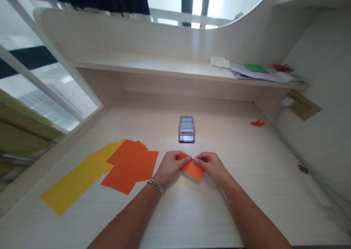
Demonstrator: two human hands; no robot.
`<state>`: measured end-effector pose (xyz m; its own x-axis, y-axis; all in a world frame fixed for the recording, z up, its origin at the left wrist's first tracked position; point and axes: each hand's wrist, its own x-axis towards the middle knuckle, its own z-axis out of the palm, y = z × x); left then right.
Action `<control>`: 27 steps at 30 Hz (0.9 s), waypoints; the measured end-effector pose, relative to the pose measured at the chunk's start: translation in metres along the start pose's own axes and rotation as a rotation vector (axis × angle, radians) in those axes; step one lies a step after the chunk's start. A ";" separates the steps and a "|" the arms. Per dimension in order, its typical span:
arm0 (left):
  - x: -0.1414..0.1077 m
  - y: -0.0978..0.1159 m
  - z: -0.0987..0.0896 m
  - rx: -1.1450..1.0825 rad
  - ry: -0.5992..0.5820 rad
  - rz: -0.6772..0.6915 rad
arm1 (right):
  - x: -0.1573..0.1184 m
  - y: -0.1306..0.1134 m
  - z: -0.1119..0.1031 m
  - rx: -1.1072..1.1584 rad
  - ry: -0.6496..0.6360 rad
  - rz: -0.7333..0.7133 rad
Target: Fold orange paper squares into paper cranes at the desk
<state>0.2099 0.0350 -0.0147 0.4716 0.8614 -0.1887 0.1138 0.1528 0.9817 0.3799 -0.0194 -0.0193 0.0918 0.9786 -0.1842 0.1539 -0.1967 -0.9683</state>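
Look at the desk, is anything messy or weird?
Nothing looks spilled. On the left, the orange sheets lie crooked, fanned unevenly over the yellow paper instead of neatly stacked. The phone also looks odd: it's blurred into little squares.

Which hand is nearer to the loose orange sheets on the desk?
Left. The left hand is just to the right of the orange sheets; the right hand is farther right, across the held orange paper.

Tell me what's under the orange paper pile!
Yellow paper sticks out from under the orange pile, with the desk around them. Anything completely covered by the orange can't be seen.
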 end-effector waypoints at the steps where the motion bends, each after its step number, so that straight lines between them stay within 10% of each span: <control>1: 0.000 0.001 -0.001 0.011 0.022 0.009 | 0.001 0.001 -0.001 0.008 0.003 0.009; 27: -0.004 0.002 0.008 0.197 0.053 0.207 | -0.002 -0.007 -0.002 -0.279 0.051 -0.140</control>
<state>0.2157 0.0279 -0.0125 0.4569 0.8892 0.0222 0.1896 -0.1218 0.9743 0.3809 -0.0203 -0.0121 0.0985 0.9944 -0.0373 0.4318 -0.0765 -0.8987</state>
